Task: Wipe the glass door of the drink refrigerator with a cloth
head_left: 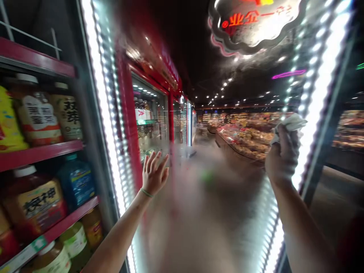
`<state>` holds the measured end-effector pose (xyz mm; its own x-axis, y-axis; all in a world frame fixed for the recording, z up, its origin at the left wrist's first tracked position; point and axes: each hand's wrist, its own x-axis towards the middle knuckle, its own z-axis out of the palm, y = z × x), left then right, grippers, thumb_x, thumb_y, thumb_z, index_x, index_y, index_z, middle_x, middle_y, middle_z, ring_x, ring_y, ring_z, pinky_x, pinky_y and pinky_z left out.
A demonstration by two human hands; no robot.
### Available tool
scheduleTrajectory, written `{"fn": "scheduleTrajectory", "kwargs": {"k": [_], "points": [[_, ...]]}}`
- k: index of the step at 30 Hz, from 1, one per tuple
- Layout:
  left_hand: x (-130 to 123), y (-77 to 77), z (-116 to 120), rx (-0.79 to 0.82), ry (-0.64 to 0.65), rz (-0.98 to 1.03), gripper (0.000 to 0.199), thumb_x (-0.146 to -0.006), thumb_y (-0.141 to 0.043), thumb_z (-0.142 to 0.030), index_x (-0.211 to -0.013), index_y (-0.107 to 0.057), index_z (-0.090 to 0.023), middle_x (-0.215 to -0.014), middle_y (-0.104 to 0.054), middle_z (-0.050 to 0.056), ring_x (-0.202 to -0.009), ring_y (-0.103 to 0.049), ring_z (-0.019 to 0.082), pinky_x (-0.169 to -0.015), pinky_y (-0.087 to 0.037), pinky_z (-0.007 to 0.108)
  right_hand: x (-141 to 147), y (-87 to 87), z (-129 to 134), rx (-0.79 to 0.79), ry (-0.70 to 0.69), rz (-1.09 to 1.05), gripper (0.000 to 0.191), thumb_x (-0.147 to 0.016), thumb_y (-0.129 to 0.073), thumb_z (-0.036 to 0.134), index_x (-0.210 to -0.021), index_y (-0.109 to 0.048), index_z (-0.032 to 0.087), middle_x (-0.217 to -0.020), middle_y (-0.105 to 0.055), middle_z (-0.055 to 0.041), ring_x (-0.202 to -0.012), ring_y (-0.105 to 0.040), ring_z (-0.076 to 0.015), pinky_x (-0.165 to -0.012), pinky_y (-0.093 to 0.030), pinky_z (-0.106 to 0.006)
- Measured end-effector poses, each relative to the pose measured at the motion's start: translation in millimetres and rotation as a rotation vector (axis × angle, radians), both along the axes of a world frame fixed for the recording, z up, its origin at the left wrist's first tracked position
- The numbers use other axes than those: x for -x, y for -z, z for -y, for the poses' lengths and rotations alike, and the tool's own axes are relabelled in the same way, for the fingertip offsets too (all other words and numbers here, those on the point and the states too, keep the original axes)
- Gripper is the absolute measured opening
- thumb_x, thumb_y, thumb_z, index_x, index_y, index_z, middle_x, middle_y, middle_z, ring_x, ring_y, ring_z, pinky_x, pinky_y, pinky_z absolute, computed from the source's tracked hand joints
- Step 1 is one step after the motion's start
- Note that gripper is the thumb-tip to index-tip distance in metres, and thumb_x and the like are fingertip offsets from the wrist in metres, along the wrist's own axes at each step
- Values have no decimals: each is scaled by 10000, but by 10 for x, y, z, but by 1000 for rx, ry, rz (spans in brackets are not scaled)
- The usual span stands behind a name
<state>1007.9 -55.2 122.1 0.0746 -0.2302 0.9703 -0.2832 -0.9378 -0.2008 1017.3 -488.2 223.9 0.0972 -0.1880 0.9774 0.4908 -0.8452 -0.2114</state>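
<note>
One white cloth (294,122) is gripped in the closed right hand (284,161), raised beside the right light strip (321,83); contact with the hazy glass pane (210,216) cannot be confirmed. The left hand (155,172) is open, fingers spread, holding nothing. Step in hand, by judgement: wiping the pane. The next move appears to call for a firm grip and flat cloth pressure. Bottles (40,113) stand on red-edged shelves (42,154) at the view's left.

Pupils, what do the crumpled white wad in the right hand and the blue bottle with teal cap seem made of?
Crumpled white wad: probably matte cloth, from its soft folds; paper is possible. Blue bottle: likely smooth plastic, from its translucent look; blur leaves gloss uncertain.
</note>
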Motion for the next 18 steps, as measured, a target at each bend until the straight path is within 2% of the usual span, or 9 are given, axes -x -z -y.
{"fn": "scheduleTrajectory", "kwargs": {"k": [3,6,10,13,16,18], "points": [[-40,22,-7,7,-13,-26,556,-987,-590,-265,-1538,-520,-272,-1543,-569,129,-1546,-403,346,-1287,-294,588,26,-97,-327,-24,8,58,625,-1007,-411,170,-1574,-495,418,-1668,-430,78,-1589,-331,-315,-1331,-282,-565],[-82,52,1,16,-11,-44,572,-986,-591,-265,-1551,-511,-274,-1551,-567,124,-1553,-392,343,-1303,-266,585,18,-266,-869,213,-61,12,602,-1002,-445,134,-1556,-536,349,-1667,-446,35,-1614,-270,-301,-1313,-328,-564],[-124,67,-7,-12,-1,-98,608,-982,-600,-264,-1578,-481,-260,-1592,-525,130,-1566,-366,348,-1319,-240,583,-71,-562,-1824,532,-229,-61,627,-986,-487,80,-1532,-543,383,-1665,-433,74,-1611,-281,-271,-1321,-301,-597],[-169,80,-56,-51,-15,-85,646,-983,-600,-287,-1606,-435,-245,-1611,-502,133,-1570,-360,341,-1309,-278,560,-128,-764,-2655,731,-370,-92,649,-969,-508,33,-1502,-564,399,-1641,-456,82,-1591,-331,-237,-1338,-288,-569],[-210,149,-188,-149,1,-22,626,-983,-588,-293,-1592,-457,-229,-1560,-564,124,-1536,-428,306,-1297,-321,502,-143,-870,-3468,927,-455,-91,622,-993,-469,9,-1474,-588,384,-1623,-479,87,-1576,-358,-198,-1345,-285,-529],[-210,218,-334,-243,31,-15,598,-980,-585,-293,-1569,-491,-250,-1505,-620,100,-1495,-490,280,-1286,-345,468,-135,-879,-3896,1021,-479,-81,606,-1006,-457,4,-1458,-600,381,-1601,-508,99,-1569,-368,-176,-1344,-288,-517]]}}
